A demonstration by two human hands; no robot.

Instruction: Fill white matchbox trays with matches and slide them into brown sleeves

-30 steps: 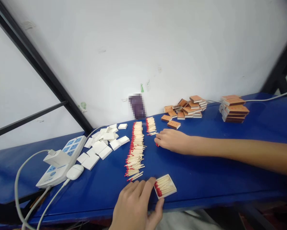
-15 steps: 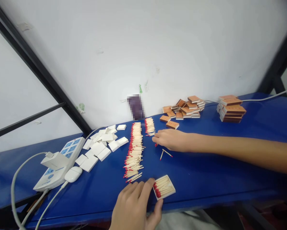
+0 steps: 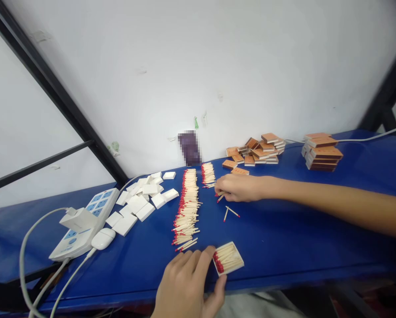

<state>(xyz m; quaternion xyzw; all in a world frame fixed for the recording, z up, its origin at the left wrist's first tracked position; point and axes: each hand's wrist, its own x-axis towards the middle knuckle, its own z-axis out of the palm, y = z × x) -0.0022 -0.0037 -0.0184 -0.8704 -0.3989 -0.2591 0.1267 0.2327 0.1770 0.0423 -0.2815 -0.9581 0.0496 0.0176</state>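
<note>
My left hand (image 3: 189, 280) grips a white matchbox tray (image 3: 236, 267) at the table's front edge, thumb and forefinger on its left end. Red-headed matches (image 3: 227, 256) lie side by side in it. My right hand (image 3: 235, 187) is closed low over the table, with a few matches (image 3: 220, 196) sticking out under its fingertips. Beside its fingers, a short row of matches (image 3: 208, 173) runs back to the wall. A longer row of matches (image 3: 189, 198) lies left of that. Just in front of the right hand, two loose matches (image 3: 231, 211) form a V.
White trays (image 3: 136, 205) are heaped on the left, by a power strip (image 3: 85, 225) with a charger, a white case (image 3: 103, 239) and cables. Orange matchboxes (image 3: 260, 152) lie piled against the wall, with stacked matchboxes (image 3: 322, 152) at right. A blurred purple patch (image 3: 189, 148) stands at the wall.
My right hand has shifted slightly, and more of the matches under its fingertips now shows. The left hand keeps its hold on the tray. The whole view has moved a little.
</note>
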